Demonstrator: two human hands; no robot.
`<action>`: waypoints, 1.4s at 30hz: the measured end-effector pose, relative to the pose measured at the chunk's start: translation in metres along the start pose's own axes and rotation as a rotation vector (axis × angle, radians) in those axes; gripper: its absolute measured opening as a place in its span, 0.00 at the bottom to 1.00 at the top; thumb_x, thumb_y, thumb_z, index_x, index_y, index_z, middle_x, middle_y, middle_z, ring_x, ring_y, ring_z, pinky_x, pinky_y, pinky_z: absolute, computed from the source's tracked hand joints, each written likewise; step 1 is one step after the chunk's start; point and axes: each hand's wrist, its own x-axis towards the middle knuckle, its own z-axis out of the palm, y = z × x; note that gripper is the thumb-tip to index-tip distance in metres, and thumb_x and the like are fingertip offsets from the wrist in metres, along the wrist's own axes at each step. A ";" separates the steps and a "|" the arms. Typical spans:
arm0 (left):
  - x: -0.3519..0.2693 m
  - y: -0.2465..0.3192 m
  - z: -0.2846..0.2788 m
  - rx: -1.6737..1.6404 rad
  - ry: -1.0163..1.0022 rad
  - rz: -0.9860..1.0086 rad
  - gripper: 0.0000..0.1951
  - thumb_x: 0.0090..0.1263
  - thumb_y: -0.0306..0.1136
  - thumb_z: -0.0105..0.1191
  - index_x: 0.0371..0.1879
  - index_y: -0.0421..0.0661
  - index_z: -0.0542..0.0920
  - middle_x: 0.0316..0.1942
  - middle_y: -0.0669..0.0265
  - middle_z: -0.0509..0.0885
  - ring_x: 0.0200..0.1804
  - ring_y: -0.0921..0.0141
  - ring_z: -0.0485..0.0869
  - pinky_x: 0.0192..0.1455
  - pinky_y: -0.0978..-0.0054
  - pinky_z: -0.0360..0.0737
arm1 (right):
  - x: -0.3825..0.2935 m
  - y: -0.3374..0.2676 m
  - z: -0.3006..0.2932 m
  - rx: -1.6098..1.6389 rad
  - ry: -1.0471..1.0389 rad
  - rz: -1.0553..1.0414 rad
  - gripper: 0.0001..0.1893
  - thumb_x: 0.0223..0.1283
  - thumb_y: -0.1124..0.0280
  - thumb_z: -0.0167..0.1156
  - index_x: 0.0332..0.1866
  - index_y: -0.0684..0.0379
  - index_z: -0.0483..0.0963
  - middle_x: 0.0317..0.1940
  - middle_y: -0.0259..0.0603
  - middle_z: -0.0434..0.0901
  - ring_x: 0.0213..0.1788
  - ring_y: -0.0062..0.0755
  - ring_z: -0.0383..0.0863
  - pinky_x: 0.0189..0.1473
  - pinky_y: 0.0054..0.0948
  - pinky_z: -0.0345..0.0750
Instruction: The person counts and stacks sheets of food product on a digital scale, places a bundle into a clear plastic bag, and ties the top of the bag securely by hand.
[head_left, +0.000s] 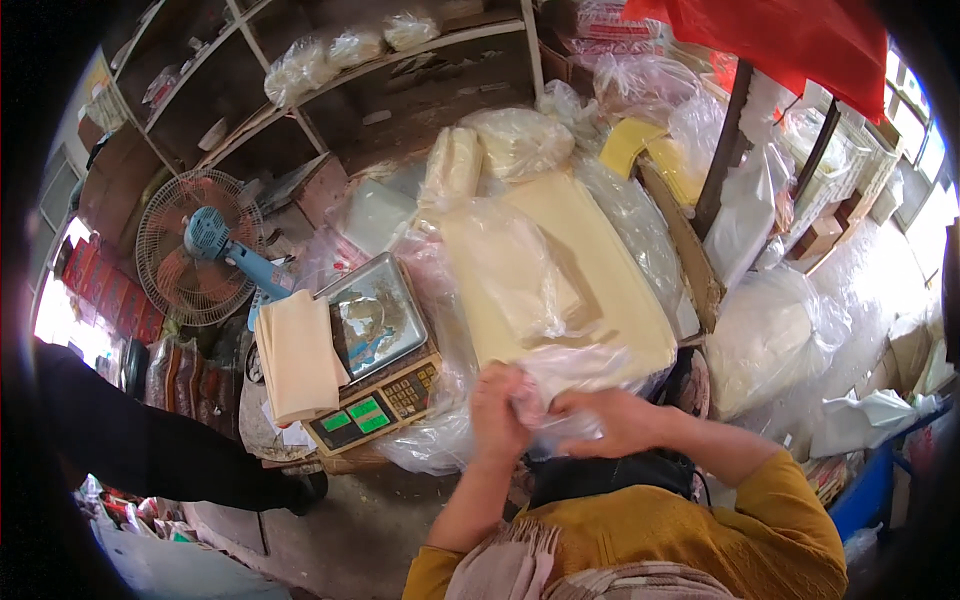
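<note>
My left hand (501, 409) is closed around the gathered edge of a clear plastic bag (559, 364) at the near edge of the work surface. Beside it, my right hand (611, 424) pinches another part of the same plastic. Beyond the hands lies a large stack of pale yellow sheets (637, 315). On that stack rests a smaller stack of cream sheets in clear plastic (499, 262). To the left stands a digital scale with a metal pan (379, 322), and folded cream sheets (296, 360) lie over its left side.
A blue fan (225, 247) stands at the left behind the scale. Wooden shelves (420, 56) with bagged goods rise at the back. Filled clear bags (772, 330) sit at the right by a cardboard edge (682, 255). Another person's dark-clad leg (180, 446) is at the left.
</note>
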 end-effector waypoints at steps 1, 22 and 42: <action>0.002 0.015 0.002 -0.248 -0.080 -0.021 0.07 0.66 0.31 0.49 0.25 0.46 0.72 0.19 0.70 0.71 0.19 0.75 0.70 0.23 0.77 0.74 | 0.008 0.008 0.003 -0.163 -0.365 0.107 0.25 0.52 0.48 0.62 0.37 0.66 0.74 0.33 0.54 0.80 0.39 0.48 0.80 0.44 0.37 0.76; 0.134 -0.117 -0.089 1.134 0.024 0.046 0.09 0.59 0.26 0.49 0.35 0.37 0.79 0.21 0.54 0.80 0.26 0.66 0.82 0.30 0.70 0.77 | 0.095 0.183 -0.050 0.274 0.404 0.662 0.17 0.58 0.73 0.54 0.52 0.68 0.72 0.36 0.45 0.81 0.39 0.30 0.80 0.39 0.28 0.76; 0.193 -0.064 -0.111 0.432 -0.043 -0.100 0.11 0.61 0.37 0.52 0.30 0.41 0.81 0.25 0.60 0.81 0.30 0.64 0.81 0.34 0.67 0.77 | 0.118 0.144 -0.036 1.095 0.616 0.454 0.16 0.64 0.65 0.50 0.49 0.67 0.72 0.40 0.42 0.81 0.43 0.31 0.81 0.43 0.27 0.79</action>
